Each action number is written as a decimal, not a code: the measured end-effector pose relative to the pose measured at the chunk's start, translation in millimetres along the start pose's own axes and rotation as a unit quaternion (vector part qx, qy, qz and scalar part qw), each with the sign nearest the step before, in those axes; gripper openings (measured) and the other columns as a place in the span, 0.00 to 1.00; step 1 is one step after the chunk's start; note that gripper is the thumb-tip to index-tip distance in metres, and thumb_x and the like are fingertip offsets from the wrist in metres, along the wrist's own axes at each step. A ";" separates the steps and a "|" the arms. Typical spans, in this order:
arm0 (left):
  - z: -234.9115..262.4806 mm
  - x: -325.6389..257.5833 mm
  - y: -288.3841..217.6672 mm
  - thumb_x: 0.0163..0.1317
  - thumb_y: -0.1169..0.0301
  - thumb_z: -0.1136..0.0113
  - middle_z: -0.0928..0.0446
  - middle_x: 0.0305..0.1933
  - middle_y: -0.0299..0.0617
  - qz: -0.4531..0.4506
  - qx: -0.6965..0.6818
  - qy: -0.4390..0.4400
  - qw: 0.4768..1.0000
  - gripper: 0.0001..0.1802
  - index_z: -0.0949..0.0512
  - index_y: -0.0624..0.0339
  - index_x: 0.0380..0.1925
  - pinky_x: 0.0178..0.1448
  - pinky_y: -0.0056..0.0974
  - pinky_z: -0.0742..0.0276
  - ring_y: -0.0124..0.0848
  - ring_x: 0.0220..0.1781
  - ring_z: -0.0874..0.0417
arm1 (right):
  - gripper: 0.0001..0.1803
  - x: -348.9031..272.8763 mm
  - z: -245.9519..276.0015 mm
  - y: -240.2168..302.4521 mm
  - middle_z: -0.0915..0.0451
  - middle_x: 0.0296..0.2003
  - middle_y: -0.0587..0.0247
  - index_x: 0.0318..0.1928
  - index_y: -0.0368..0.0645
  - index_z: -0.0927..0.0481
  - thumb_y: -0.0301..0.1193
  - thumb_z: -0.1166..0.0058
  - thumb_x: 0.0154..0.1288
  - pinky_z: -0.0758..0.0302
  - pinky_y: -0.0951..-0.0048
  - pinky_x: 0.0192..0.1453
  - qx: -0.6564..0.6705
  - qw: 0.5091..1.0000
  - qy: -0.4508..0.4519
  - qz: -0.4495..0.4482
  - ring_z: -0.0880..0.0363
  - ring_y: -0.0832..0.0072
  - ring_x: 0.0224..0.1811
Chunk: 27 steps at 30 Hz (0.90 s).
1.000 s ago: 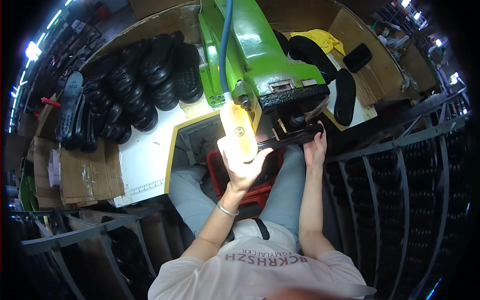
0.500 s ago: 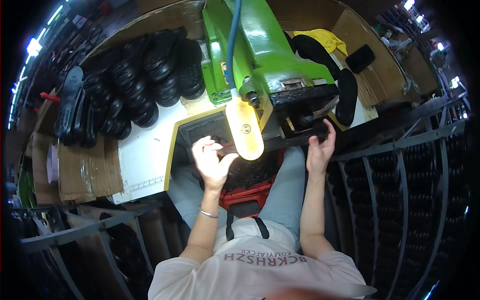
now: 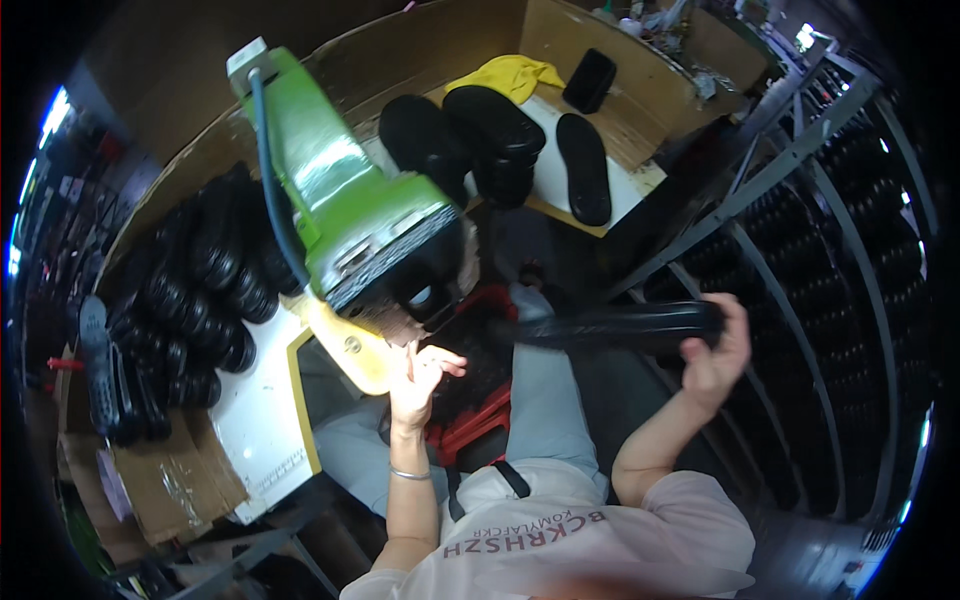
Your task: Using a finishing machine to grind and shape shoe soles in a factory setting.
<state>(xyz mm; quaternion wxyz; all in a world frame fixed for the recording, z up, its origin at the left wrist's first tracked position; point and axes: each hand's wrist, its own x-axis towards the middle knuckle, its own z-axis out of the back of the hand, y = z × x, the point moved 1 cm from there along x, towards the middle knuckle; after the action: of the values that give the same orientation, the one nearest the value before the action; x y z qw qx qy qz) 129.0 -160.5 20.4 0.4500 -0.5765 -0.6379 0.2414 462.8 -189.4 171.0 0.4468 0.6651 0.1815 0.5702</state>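
My right hand (image 3: 716, 362) is closed around one end of a long black shoe sole (image 3: 640, 325), held out level to the right of the machine; its far end is smeared by motion. Just under the head of the green machine (image 3: 350, 190), my left hand (image 3: 412, 392) is raised with its fingers apart. It holds nothing that I can see. Right beside that hand is the machine's yellow rounded plate (image 3: 350, 348), which hides a little of what lies behind it. A silver bracelet circles my left wrist.
Black soles (image 3: 190, 285) lie heaped on the white tabletop (image 3: 262, 400) at the left. More soles (image 3: 495, 140) and a yellow cloth (image 3: 510, 76) are behind the machine. Metal racks (image 3: 770, 280) packed with black soles stand at the right. Cardboard (image 3: 180, 470) borders the table.
The view has turned right. My right hand has moved away from the machine, out to the right, with the sole in it. My left hand has come closer to the yellow plate.
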 end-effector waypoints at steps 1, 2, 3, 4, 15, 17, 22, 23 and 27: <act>-2.9 9.3 3.8 0.70 0.65 0.48 0.22 0.34 0.51 0.052 0.059 0.020 0.997 0.20 0.32 0.72 0.52 0.37 0.37 0.18 0.39 0.32 0.17 | 0.27 1.2 8.0 2.1 0.25 0.42 0.60 0.51 0.33 0.27 0.29 0.30 0.52 0.28 0.75 0.53 0.027 0.997 -0.067 0.022 0.24 0.73 0.45; -6.6 14.8 7.2 0.70 0.65 0.48 0.22 0.34 0.51 0.050 0.057 0.029 0.997 0.20 0.32 0.72 0.52 0.37 0.37 0.18 0.39 0.32 0.17 | 0.29 2.9 13.7 2.6 0.25 0.44 0.58 0.53 0.32 0.28 0.30 0.30 0.54 0.27 0.74 0.53 0.057 0.989 -0.132 0.045 0.24 0.72 0.46; -10.6 16.4 11.0 0.71 0.63 0.49 0.24 0.28 0.45 0.130 0.088 0.023 0.987 0.16 0.27 0.70 0.41 0.34 0.33 0.22 0.32 0.29 0.20 | 0.33 6.1 9.9 -6.4 0.25 0.47 0.54 0.57 0.32 0.32 0.32 0.30 0.55 0.25 0.73 0.54 0.030 0.974 -0.211 0.077 0.23 0.70 0.46; -13.9 15.8 18.1 0.72 0.61 0.50 0.26 0.22 0.39 0.211 0.119 0.017 0.970 0.19 0.23 0.68 0.31 0.32 0.30 0.26 0.26 0.25 0.23 | 0.32 13.9 -4.1 -20.7 0.24 0.46 0.55 0.57 0.32 0.33 0.28 0.32 0.57 0.25 0.72 0.55 0.039 0.958 -0.254 0.131 0.23 0.70 0.47; 24.7 -47.8 24.6 0.65 0.71 0.40 0.21 0.28 0.38 0.211 0.259 -0.120 0.935 0.08 0.22 0.64 0.30 0.33 0.31 0.23 0.24 0.26 0.21 | 0.20 54.3 -135.0 -272.9 0.21 0.45 0.49 0.49 0.36 0.27 0.24 0.39 0.57 0.26 0.60 0.54 -0.221 0.957 -0.077 0.171 0.22 0.52 0.49; 47.6 -43.8 -1.1 0.63 0.70 0.38 0.21 0.26 0.39 0.174 0.300 -0.200 0.916 0.08 0.21 0.64 0.30 0.31 0.30 0.23 0.25 0.24 0.21 | 0.21 57.6 -126.8 -273.3 0.21 0.46 0.51 0.50 0.37 0.26 0.20 0.42 0.52 0.26 0.57 0.55 -0.310 0.915 0.000 0.259 0.21 0.55 0.50; 84.4 -5.3 -65.5 0.66 0.75 0.43 0.25 0.27 0.34 -0.022 0.332 -0.343 0.878 0.04 0.24 0.64 0.32 0.33 0.28 0.29 0.21 0.26 0.26 | 0.24 63.1 -107.3 -268.7 0.21 0.46 0.53 0.54 0.40 0.24 0.18 0.49 0.54 0.27 0.58 0.57 -0.390 0.871 0.097 0.282 0.22 0.57 0.51; 108.4 -3.3 -80.7 0.66 0.74 0.42 0.26 0.26 0.33 -0.037 0.355 -0.347 0.867 0.05 0.25 0.64 0.33 0.32 0.27 0.30 0.20 0.25 0.28 | 0.24 63.8 -114.4 -267.1 0.21 0.45 0.53 0.54 0.41 0.24 0.18 0.49 0.54 0.27 0.58 0.58 -0.390 0.868 0.112 0.288 0.22 0.57 0.51; 119.2 33.4 -139.1 0.63 0.79 0.40 0.24 0.32 0.34 -0.165 0.466 -0.371 0.786 0.02 0.22 0.66 0.32 0.42 0.29 0.26 0.22 0.34 0.25 | 0.23 65.2 -134.4 -265.1 0.22 0.45 0.55 0.55 0.42 0.25 0.21 0.48 0.56 0.28 0.58 0.56 -0.377 0.867 0.143 0.293 0.23 0.58 0.50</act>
<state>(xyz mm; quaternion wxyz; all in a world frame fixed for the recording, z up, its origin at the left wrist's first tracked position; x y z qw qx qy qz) -42.3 -134.0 88.2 0.4260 -0.0484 -0.6511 0.6263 428.7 53.4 -9.2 0.4447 0.3795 -0.1886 0.7891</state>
